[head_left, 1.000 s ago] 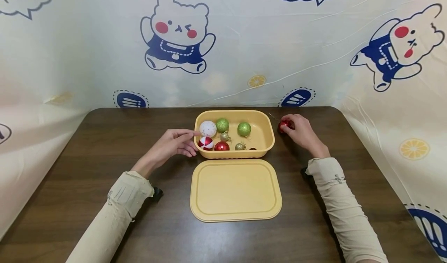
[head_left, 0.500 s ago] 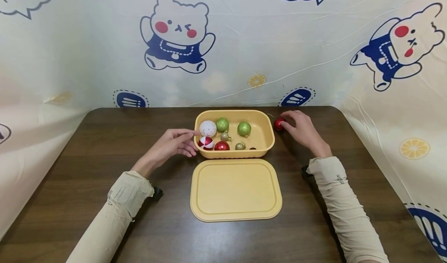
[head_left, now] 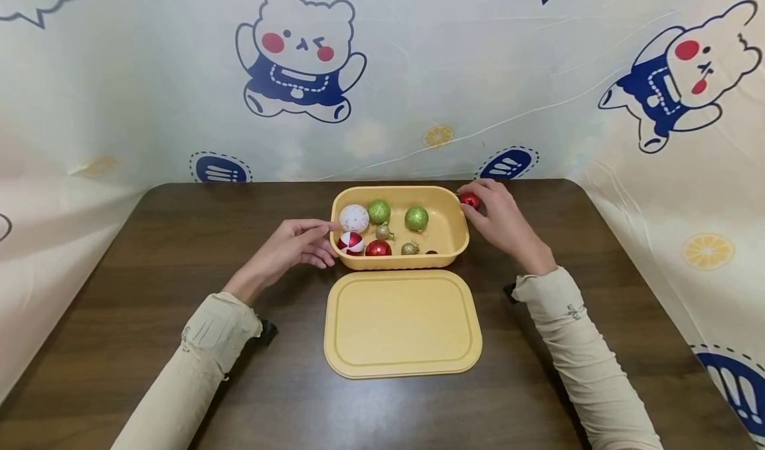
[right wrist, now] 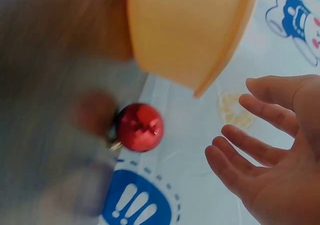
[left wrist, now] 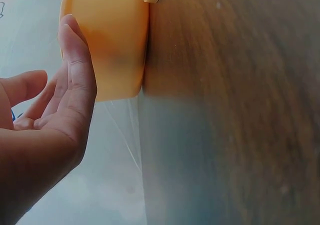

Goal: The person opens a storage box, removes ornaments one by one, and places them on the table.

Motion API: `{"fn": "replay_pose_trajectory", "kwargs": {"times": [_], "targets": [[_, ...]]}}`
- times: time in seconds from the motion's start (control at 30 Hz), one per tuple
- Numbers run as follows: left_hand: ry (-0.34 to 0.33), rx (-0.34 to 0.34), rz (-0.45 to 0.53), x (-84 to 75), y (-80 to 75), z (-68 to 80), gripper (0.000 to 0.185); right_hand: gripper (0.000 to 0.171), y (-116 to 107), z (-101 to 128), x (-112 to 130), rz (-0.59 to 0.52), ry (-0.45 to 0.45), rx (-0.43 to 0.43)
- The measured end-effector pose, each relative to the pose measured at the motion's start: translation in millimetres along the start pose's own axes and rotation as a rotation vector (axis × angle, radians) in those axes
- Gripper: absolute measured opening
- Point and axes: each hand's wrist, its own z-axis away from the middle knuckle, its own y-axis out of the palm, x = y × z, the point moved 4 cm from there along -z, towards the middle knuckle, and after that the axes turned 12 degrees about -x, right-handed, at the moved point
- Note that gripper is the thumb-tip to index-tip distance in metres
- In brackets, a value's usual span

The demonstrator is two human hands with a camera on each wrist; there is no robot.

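A shiny red Christmas bauble [head_left: 470, 200] lies on the table just right of a yellow box [head_left: 400, 263]. My right hand [head_left: 499, 216] reaches over it in the head view. In the right wrist view, the relaxed fingers [right wrist: 232, 155] are spread apart, with the red bauble [right wrist: 140, 127] away from them near the box wall. My left hand [head_left: 301, 243] is at the box's left side, index fingertip right at the rim and other fingers loosely bent. The left wrist view has that hand [left wrist: 70, 95] against the box's outer wall [left wrist: 117, 50], holding nothing.
Inside the box sit a white bauble [head_left: 354, 218], green baubles [head_left: 416, 218], a red-and-white one [head_left: 350, 243], a red one [head_left: 378, 248] and small gold ones [head_left: 410, 248]. The flat yellow lid [head_left: 403, 324] lies in front. A printed cloth [head_left: 406, 78] hangs behind the table.
The red bauble has shifted left and slightly back, closer to the box, and my right hand has moved the same way. My left hand stays at the box's left rim.
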Motion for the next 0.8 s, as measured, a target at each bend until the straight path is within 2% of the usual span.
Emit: {"fn": "replay_pose_trajectory", "kwargs": {"times": [0.27, 0.67, 0.8], "targets": [[0.002, 0.003, 0.003, -1.2, 0.0, 0.5, 0.041, 0.031, 12, -3, 25, -0.011, -0.062, 0.048], [0.007, 0.010, 0.013, -1.8, 0.5, 1.2, 0.042, 0.038, 46, -10, 38, -0.055, -0.078, 0.156], [0.010, 0.009, 0.019, -1.6, 0.3, 0.9, 0.041, 0.038, 56, -9, 40, -0.070, -0.127, 0.181]]}}
